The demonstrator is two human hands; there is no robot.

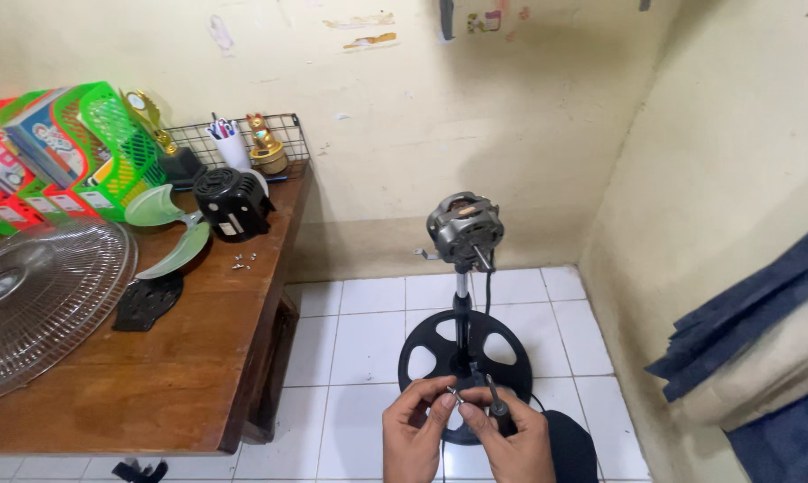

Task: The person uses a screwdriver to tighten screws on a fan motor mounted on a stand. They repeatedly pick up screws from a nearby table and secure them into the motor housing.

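My left hand (414, 434) and my right hand (509, 440) meet low in the view, fingertips pinching a small metal screw (455, 394) between them. My right hand also grips a dark-handled screwdriver (496, 404). Just beyond the hands stands a stripped fan: a bare grey motor (463, 229) on a thin pole rising from a round black base (465, 360) on the white tiled floor.
A wooden table (198, 385) at left carries a clear fan grille (42, 300), green fan blades (167, 233), a black motor cover (232, 204), loose screws (244, 261) and green baskets (91, 148). Blue and beige cloth (761, 331) hangs at right. Walls close in behind and right.
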